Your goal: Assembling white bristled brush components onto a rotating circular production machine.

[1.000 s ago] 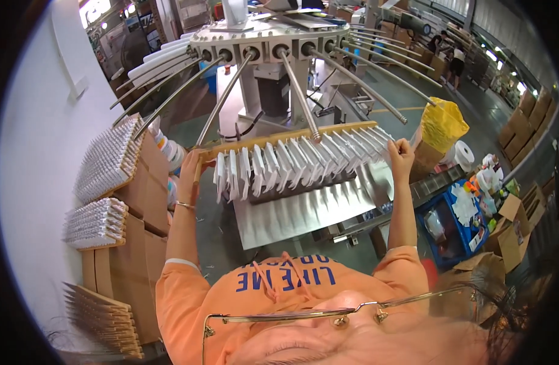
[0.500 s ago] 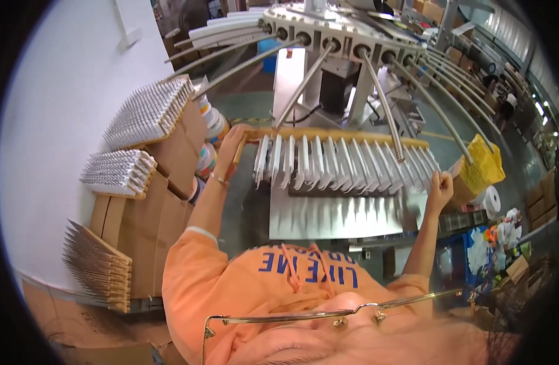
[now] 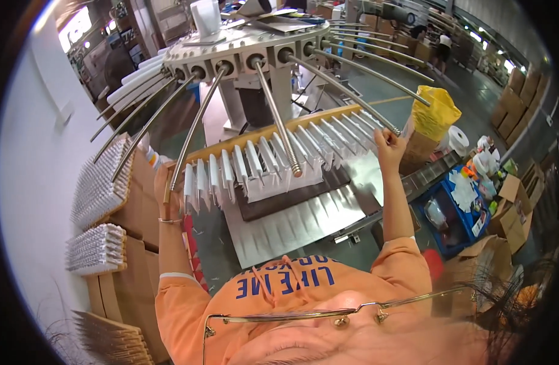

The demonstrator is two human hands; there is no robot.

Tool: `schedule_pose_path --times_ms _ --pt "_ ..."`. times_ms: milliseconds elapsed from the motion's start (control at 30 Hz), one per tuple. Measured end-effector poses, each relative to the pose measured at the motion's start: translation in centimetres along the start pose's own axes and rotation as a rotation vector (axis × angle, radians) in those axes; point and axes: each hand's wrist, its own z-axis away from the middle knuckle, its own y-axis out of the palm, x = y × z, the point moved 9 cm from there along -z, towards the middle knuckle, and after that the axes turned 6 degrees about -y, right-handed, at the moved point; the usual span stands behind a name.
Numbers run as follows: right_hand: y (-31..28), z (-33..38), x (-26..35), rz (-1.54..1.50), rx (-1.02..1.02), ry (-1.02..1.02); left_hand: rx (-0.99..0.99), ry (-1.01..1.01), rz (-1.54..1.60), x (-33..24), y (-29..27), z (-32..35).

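A long wooden rack [image 3: 234, 145] spans the space in front of me, its left end nearer than its right. Rows of thin white sleeve-like pieces [image 3: 249, 163] hang along it in close order. My left hand [image 3: 165, 185] is closed round the rack's left end, partly behind a metal rod. At the far right end my right hand [image 3: 389, 149] has its fingers curled together beside the last pieces; it seems to grip the rack there, though the contact is small. A threaded rod [image 3: 279, 121] of the round machine crosses in front of the rack's middle.
The round machine [image 3: 249, 45] with many radiating rods stands ahead. Pin-covered boards [image 3: 103, 185] sit on cardboard boxes [image 3: 136, 219] at left. A metal table [image 3: 279, 225] lies below the rack. At right are a yellow bag [image 3: 436, 108], a white roll [image 3: 456, 140] and a blue crate [image 3: 450, 213].
The view has swung to the right. The rack, level across the view before, now slants, its left end lower and nearer. Both hands stay at its ends.
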Motion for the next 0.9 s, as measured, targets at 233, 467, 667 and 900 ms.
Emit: schedule_pose_path --times_ms 233,467,667,900 --pt "0.5 -1.3 1.7 -0.009 -0.036 0.003 -0.030 -0.038 -0.067 1.0 -0.2 -2.1" --pt "1.4 -0.7 0.1 0.112 0.116 0.082 -0.044 -0.077 -0.186 0.5 -1.3 -3.3" --pt "2.2 2.2 -0.7 -0.052 0.200 0.157 -0.156 0.221 -0.318 1.0 -5.2 -3.2" --pt "-0.1 3.8 -1.1 -0.220 0.025 0.152 -0.077 0.190 -0.329 2.2 -1.2 1.1"
